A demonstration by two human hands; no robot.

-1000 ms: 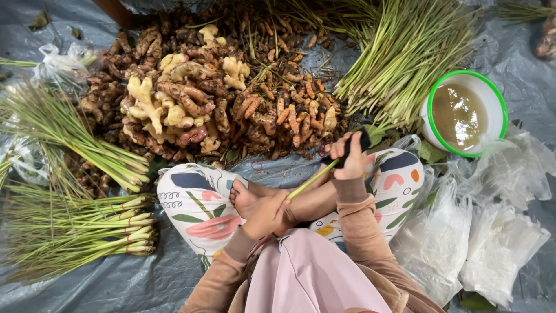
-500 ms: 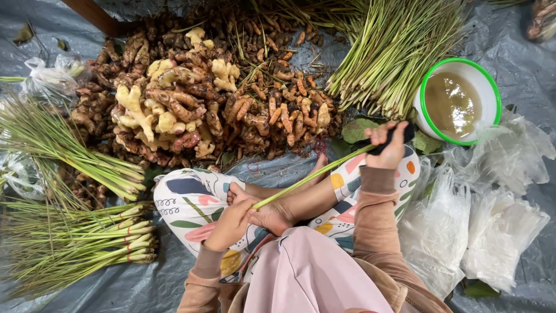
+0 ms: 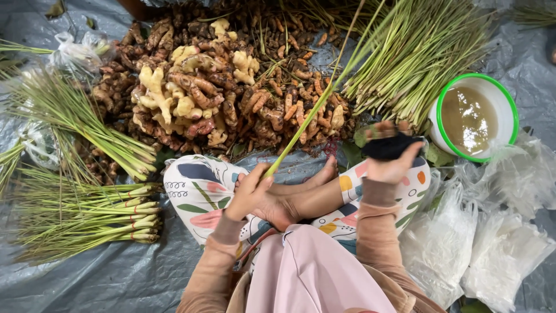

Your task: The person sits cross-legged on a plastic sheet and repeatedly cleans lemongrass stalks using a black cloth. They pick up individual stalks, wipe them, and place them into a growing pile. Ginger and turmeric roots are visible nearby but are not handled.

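Cleaning a lemongrass stalk (image 3: 301,124): left hand (image 3: 250,188), grip clamped on its base, right hand (image 3: 394,156) closed around a black cloth (image 3: 389,146). Next, likely wiping along the stalk.

my right grip (image 3: 392,152) hides most of a dark object (image 3: 389,146); i can't tell what it is. the lemongrass stalk (image 3: 307,119) tip runs off the far edge.
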